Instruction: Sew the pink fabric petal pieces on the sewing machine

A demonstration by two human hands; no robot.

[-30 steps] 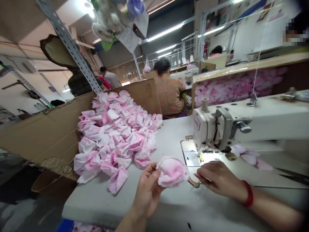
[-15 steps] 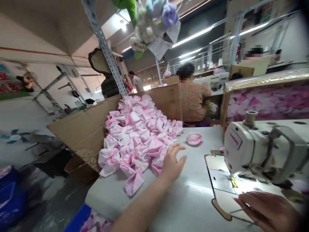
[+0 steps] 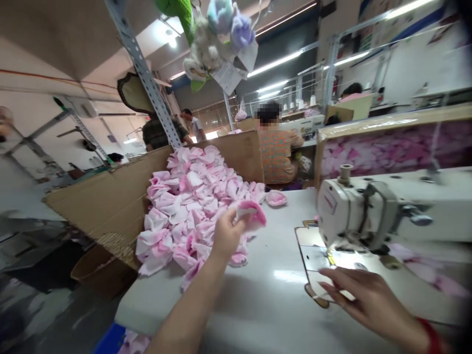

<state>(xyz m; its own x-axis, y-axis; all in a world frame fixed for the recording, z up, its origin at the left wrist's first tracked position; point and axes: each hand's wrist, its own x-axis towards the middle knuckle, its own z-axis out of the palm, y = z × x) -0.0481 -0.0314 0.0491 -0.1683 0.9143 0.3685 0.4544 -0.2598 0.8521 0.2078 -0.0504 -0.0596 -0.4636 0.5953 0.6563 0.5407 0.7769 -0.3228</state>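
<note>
My left hand (image 3: pixel 227 235) is closed on a pink fabric petal piece (image 3: pixel 251 215), pinching its edge in front of a large pile of similar pink and white pieces (image 3: pixel 191 196). Another cupped pink piece (image 3: pixel 276 198) lies apart on the white table beyond it. At the sewing machine (image 3: pixel 337 211), my right hand (image 3: pixel 359 292) is beside the lit needle plate (image 3: pixel 315 258), fingers bent together. A slim, pale, blurred tool (image 3: pixel 324 294) sticks out from under the fingers; its kind is unclear.
Cardboard panels (image 3: pixel 103 206) wall in the pile at the left and back. A box of pink pieces (image 3: pixel 398 152) stands behind the machine. Plush flowers (image 3: pixel 221 39) hang overhead from a metal post (image 3: pixel 143 73). A co-worker (image 3: pixel 278 147) sits further back.
My left hand, open over the pile before, has taken hold of a petal piece and lifted it. My right hand stays by the needle plate. The whole view has shifted a little.
</note>
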